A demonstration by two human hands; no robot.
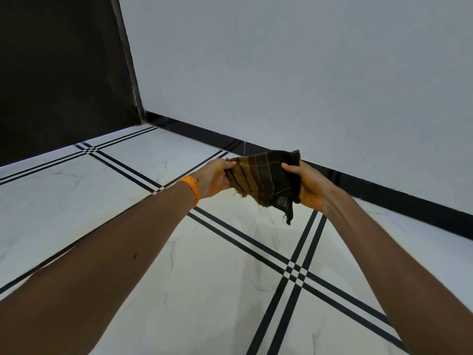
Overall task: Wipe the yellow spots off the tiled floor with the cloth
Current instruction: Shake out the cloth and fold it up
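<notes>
Both arms reached forward, and the two hands held the cloth [266, 179] up in the air between them, clear of the tiled floor [210, 265] below. The left hand [213, 179] pinched the cloth's left edge, thumb on top and fingers curled underneath. The right hand [308, 187] gripped the right edge the same way, thumb [290, 168] pressed on the near face. The cloth was dark with brown and tan stripes, bunched and folded, with a frayed corner hanging just below the right hand. An orange band [193, 187] circled the left wrist. Beyond the hands ran a black skirting strip [384, 194] at the foot of a pale wall [281, 73]. The floor beneath the hands was white marbled tile crossed by paired black lines.
</notes>
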